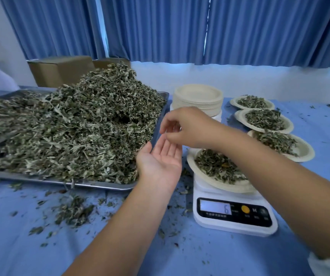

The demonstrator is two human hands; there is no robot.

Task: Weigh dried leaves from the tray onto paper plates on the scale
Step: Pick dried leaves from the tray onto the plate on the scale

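A big heap of dried leaves point(76, 124) fills a metal tray point(92, 185) on the left. A white digital scale point(233, 214) stands at the right front, its display reading 6. On it rests a paper plate point(210, 181) with a small pile of leaves. My left hand point(160, 162) is held palm up, fingers apart and holding nothing, between the tray's right edge and the scale. My right hand point(186, 128) hovers just above its fingertips, fingers curled downward and touching them; whether it pinches any leaf is not visible.
A stack of unused paper plates point(198, 99) sits behind the scale. Three filled plates point(267, 120) line the right side. Loose leaf bits point(72, 212) litter the blue tablecloth. Cardboard boxes point(60, 70) and blue curtains stand behind the tray.
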